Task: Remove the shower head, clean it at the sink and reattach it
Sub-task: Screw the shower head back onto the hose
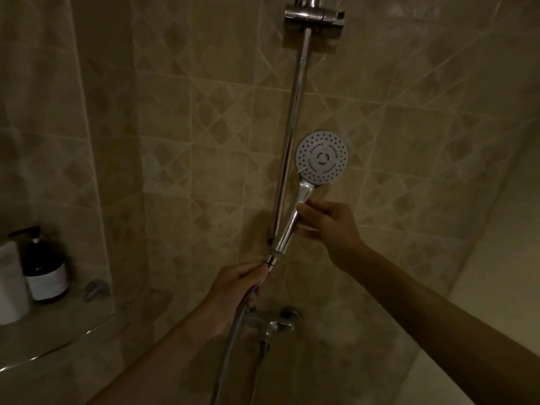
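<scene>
Gripping the chrome handle of the handheld shower head (321,158), your right hand (327,222) is closed around it from the 3 o'clock side, thumb on the front of the handle. The round spray face sits at 12 o'clock from that hand, turned toward you, with rings of nozzles around a central disc. The shower head is off its bracket and held just beside the vertical slide rail (293,118), which runs at 9 o'clock from the spray face.

Your left hand (239,290) is closed in a pinch at the hose connector (271,260), at the lower end of the handle, at 7 o'clock from your right hand. The metal shower hose (230,343) passes through that hand and drops toward 6 o'clock, in front of the mixer valve (273,321) on the tiled wall (204,127).

The slider bracket (314,15) sits on the rail at 12 o'clock, well above the shower head. At 9 o'clock, on the corner shelf (58,334), a dark bottle (43,268) with a pale label stands just beside a white bottle (10,283). Lighting is dim; label text cannot be read.
</scene>
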{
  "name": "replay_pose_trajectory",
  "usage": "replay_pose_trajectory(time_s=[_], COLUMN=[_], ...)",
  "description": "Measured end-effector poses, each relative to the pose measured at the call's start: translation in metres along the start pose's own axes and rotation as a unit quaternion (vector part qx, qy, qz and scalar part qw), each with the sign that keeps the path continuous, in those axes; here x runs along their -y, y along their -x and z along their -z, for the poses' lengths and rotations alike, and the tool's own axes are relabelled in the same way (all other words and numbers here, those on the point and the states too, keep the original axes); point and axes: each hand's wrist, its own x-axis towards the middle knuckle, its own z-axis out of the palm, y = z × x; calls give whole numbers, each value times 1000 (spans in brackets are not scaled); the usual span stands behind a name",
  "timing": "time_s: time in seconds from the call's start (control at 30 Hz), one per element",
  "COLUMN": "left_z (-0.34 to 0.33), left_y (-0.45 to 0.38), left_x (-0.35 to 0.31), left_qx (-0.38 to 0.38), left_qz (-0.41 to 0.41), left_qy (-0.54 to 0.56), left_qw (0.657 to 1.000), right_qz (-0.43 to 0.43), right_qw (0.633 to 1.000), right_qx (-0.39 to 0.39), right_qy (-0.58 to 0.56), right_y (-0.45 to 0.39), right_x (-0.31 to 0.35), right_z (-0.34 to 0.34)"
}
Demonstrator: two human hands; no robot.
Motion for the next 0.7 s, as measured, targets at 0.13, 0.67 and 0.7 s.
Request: replay_pose_trajectory(time_s=[0.13, 0.67, 0.7], left_z=[4, 0, -4], left_y=[11, 19, 20], left_x=[3, 8, 7], left_qx=[15, 22, 14], left_qz=[14, -34, -43], left_qy=[11, -4, -4], left_qw=[1000, 999, 999], right_qz=[3, 33, 39], right_qw=[1000, 997, 997], right_qx=[3, 57, 59], right_qy=[4, 33, 39], right_y=[13, 43, 44], right_x=[-7, 10, 12], right_z=[-10, -18, -21])
